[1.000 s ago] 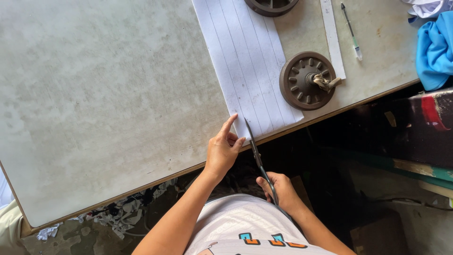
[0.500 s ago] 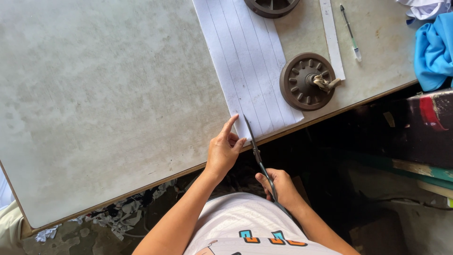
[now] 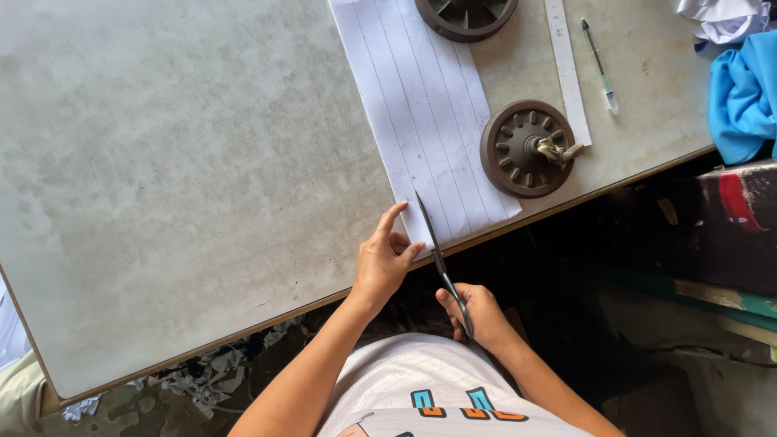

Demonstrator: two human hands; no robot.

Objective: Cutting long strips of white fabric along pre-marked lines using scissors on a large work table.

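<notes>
Scissors, long dark steel (image 3: 437, 251), barely advanced since a second ago: blades just into near edge of white ruled paper sheet (image 3: 421, 121) at grey table (image 3: 178, 162) edge, cut only started. Right hand (image 3: 477, 311) closed around handles. Left hand (image 3: 384, 259) fingers loosely spread, fingertips pinning paper corner beside blade. Round dark metal weight (image 3: 526, 150) holding sheet.
</notes>
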